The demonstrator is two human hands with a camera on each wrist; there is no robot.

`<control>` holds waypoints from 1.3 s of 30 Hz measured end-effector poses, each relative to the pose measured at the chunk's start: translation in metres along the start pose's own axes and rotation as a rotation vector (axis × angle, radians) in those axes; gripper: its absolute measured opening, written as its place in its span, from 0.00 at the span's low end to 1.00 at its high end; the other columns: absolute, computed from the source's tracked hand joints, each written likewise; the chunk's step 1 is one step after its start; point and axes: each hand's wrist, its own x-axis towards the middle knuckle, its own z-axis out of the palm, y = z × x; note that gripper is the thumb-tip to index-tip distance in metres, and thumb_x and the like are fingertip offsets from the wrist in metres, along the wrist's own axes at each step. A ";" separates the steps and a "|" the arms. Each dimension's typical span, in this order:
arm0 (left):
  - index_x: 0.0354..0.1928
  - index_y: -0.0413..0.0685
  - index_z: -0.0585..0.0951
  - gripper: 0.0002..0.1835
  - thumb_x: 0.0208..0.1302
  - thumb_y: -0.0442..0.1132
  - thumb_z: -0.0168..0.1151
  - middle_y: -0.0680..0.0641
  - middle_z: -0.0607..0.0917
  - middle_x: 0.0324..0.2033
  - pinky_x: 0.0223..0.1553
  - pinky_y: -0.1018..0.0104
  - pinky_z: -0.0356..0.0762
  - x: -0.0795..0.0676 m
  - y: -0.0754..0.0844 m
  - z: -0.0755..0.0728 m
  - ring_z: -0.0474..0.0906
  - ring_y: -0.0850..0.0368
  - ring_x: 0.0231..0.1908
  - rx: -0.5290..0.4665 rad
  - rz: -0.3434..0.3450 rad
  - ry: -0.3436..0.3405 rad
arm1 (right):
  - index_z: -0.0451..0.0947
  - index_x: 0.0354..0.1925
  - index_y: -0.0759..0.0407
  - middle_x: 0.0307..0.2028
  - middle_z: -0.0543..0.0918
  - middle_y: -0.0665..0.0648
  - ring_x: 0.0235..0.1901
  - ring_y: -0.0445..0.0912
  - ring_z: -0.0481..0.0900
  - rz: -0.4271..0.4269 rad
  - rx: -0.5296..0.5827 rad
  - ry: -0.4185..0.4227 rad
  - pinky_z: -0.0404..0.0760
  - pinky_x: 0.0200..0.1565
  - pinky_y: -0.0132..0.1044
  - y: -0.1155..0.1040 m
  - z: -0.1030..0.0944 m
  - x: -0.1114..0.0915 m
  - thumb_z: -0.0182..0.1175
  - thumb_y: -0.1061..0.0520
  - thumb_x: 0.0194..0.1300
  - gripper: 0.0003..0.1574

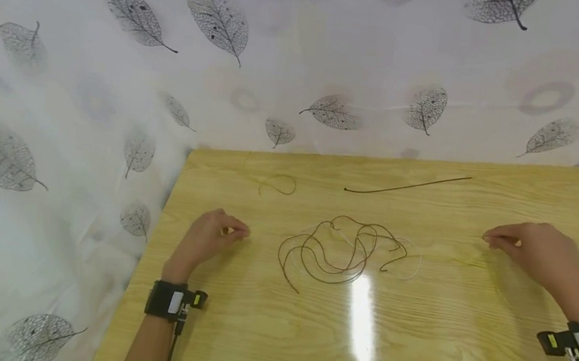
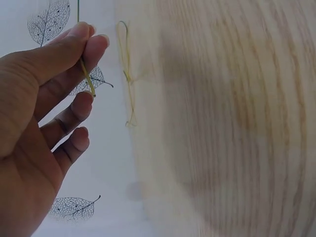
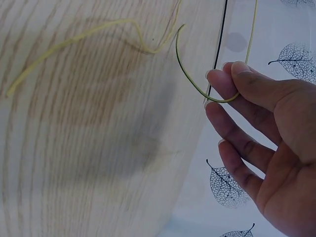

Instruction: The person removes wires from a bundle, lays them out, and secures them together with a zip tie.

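My left hand [image 1: 207, 240] is above the table's left part, its thumb and forefinger pinching a thin yellow-green cord [image 2: 88, 78]. A short end hangs below the fingertips. Across the table, my right hand [image 1: 546, 259] pinches a yellow-green cord [image 3: 252, 34] too, its free end curling out past the fingers. Whether both hands hold one same cord cannot be told, as the span between them hardly shows. Between the hands lies a loose tangle of reddish-brown cords [image 1: 330, 283], mixed with whitish cord [image 1: 419, 266].
A dark cord [image 1: 406, 188] lies nearly straight toward the back of the wood-grain table [image 1: 260, 354]. A yellow looped cord [image 1: 294, 186] rests at the back left. Another yellow cord [image 3: 74, 38] lies near my right hand. Leaf-patterned sheeting [image 1: 313, 37] rises behind the table.
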 end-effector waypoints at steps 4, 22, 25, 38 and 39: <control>0.39 0.58 0.90 0.06 0.60 0.44 0.69 0.62 0.88 0.33 0.27 0.66 0.73 0.000 0.002 0.006 0.74 0.63 0.26 0.001 -0.044 -0.062 | 0.86 0.47 0.57 0.38 0.88 0.66 0.23 0.50 0.79 0.017 0.039 -0.058 0.72 0.19 0.42 0.000 0.006 -0.002 0.65 0.55 0.63 0.14; 0.38 0.57 0.88 0.06 0.58 0.44 0.70 0.59 0.88 0.33 0.34 0.65 0.81 0.009 0.006 0.027 0.80 0.65 0.31 0.004 0.003 -0.127 | 0.86 0.45 0.60 0.37 0.88 0.61 0.37 0.56 0.84 -0.039 0.103 -0.129 0.80 0.37 0.55 -0.021 0.023 0.006 0.64 0.57 0.64 0.13; 0.37 0.57 0.88 0.06 0.58 0.44 0.71 0.60 0.88 0.32 0.36 0.65 0.81 0.011 0.008 0.029 0.81 0.66 0.32 0.001 0.002 -0.132 | 0.85 0.45 0.61 0.36 0.88 0.61 0.36 0.56 0.84 -0.058 0.096 -0.124 0.81 0.37 0.54 -0.026 0.020 0.010 0.64 0.59 0.64 0.12; 0.37 0.56 0.89 0.04 0.63 0.42 0.66 0.60 0.86 0.31 0.29 0.67 0.76 0.041 0.010 0.020 0.75 0.64 0.25 0.022 -0.029 -0.088 | 0.86 0.43 0.57 0.35 0.89 0.56 0.34 0.51 0.85 -0.216 0.100 -0.056 0.83 0.35 0.50 -0.076 -0.003 0.058 0.65 0.57 0.64 0.10; 0.37 0.55 0.89 0.04 0.64 0.42 0.66 0.59 0.86 0.32 0.28 0.67 0.75 0.046 0.009 0.018 0.75 0.63 0.25 0.027 -0.026 -0.083 | 0.87 0.43 0.56 0.35 0.89 0.55 0.34 0.50 0.85 -0.241 0.101 -0.049 0.83 0.36 0.50 -0.085 -0.004 0.065 0.65 0.56 0.64 0.10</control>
